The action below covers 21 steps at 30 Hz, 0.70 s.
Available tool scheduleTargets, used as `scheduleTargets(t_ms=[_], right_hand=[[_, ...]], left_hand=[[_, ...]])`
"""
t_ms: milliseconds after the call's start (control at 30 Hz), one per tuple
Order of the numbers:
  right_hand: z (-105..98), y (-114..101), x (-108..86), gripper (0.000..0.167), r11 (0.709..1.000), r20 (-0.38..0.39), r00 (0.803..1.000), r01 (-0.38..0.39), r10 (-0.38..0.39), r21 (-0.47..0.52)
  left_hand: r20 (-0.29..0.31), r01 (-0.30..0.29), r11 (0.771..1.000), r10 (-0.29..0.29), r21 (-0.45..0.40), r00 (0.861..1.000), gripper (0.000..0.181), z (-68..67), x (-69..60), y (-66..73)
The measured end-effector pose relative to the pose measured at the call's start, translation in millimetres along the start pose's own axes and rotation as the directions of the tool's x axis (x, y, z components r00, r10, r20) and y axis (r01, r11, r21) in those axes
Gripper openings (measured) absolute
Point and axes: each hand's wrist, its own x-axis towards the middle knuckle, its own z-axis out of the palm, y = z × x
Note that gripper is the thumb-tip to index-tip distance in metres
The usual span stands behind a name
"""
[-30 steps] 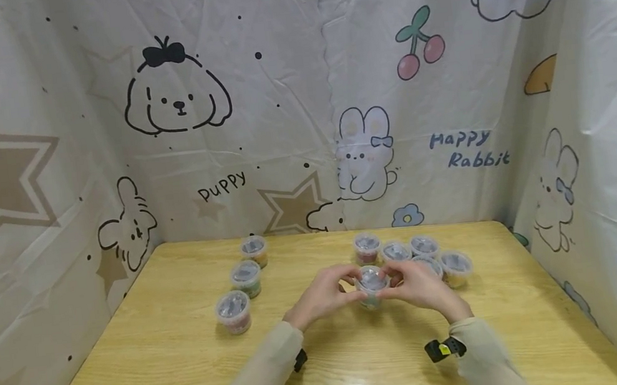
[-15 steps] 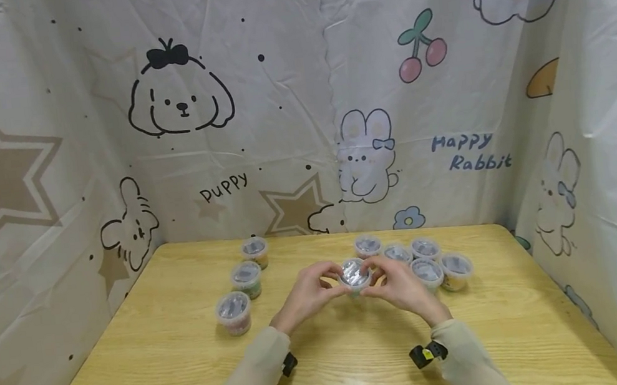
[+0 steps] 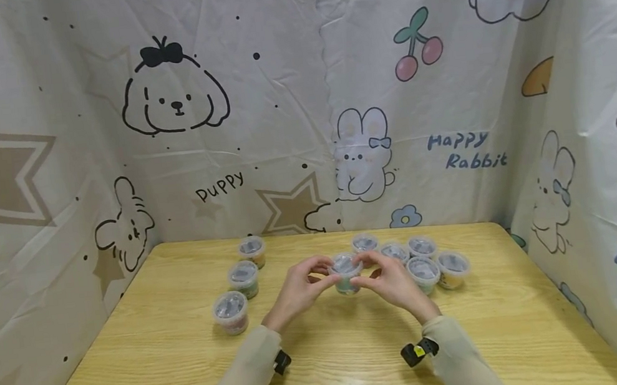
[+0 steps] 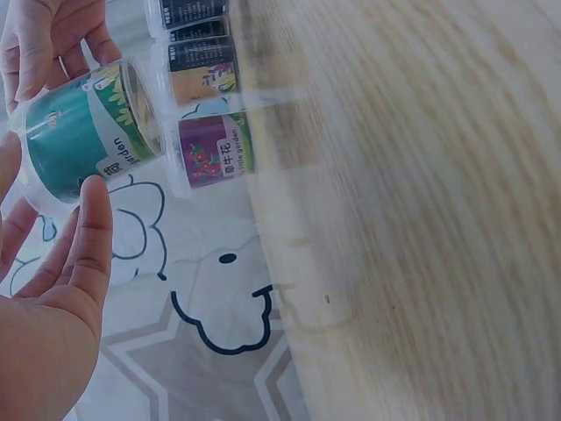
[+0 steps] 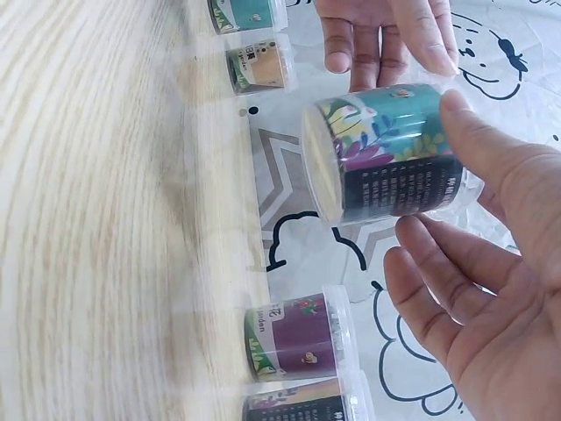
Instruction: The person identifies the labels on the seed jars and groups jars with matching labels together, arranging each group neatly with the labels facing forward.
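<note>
- Pale curtain filled the upper frame, printed with a puppy face, rabbits, cherries, stars, "puppy" and "Happy Rabbit".
- Yellow wood-grain table took up the lower frame; a light glare sat at bottom centre.
- Held tub: clear, lidded, teal label, just below frame centre, lid up in the head view. Both wrist views showed its base off the wood.
- Left hand grasped the tub from its left side, fingertips at the lid rim, thumb lower on the wall.
- Right hand grasped the same tub from its right side in much the same way, thumb below the lid.
- Centre-left of frame: three lidded tubs in a slanting row, orange-toned tub at the back, green tub in the middle, pinkish tub in front.
- Right of centre: five tubs clustered behind and beside the right hand, incl. yellowish tub at the outer right.
- Left wrist view, upper part: purple-labelled tub stood near the held one.
- Light sleeves and black wrist straps showed at lower centre.
</note>
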Motion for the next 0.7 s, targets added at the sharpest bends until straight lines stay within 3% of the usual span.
scheduleTargets(t_ms=[267,500,700], right_hand=[[2,-5,1.7,0.029,0.998,-0.025,0.999,-0.035,0.036,0.060],[1,-14,2.2,0.032,0.993,-0.028,0.998,-0.057,0.060,0.105],[3,-19,3.6,0.035,0.988,-0.032,0.997,-0.062,0.067,0.141]], left_hand=[[0.023,0.007,1.000,-0.006,-0.029,1.000,0.040,-6.7,0.8,3.0],[0.094,0.076,0.984,-0.061,-0.163,0.994,0.040,-12.6,2.1,6.0],[0.120,0.084,0.956,-0.052,-0.282,0.991,0.033,-15.1,4.2,8.3]])
